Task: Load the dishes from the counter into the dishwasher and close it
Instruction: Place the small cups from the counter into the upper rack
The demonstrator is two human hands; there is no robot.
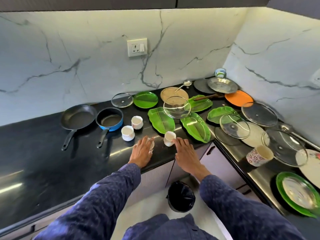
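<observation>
Near the middle of the frame, at the front edge of the black stone counter (pixel 43 153), two small white ceramic cups with a reddish pattern are being taken. The left hand (pixel 142 151) lies over one cup (pixel 151 146), fingers close together and curved on it, so most of the cup is hidden; I cannot tell if it is already gripped. The right hand (pixel 184 150) reaches the second cup (pixel 169 138), its fingertips (pixel 176 139) touching the side, fingers nearly together, not yet wrapped around. I judge both cups are taken at once to save a walk to the dishwasher, which is not in view.

Just above and left stand two more white cups (pixel 127 133) (pixel 137 122), upright and apart. Further left lie a blue saucepan (pixel 109 119) and a black frying pan (pixel 78 116), handles pointing to the counter edge, easy to grasp. To the right, green leaf-shaped plates (pixel 161 121) overlap, and glass lids (pixel 176 106) rest tilted on them; these could slide if a plate under them is pulled first. A patterned paper-like cup (pixel 258 155) lies on its side at the right.
</observation>
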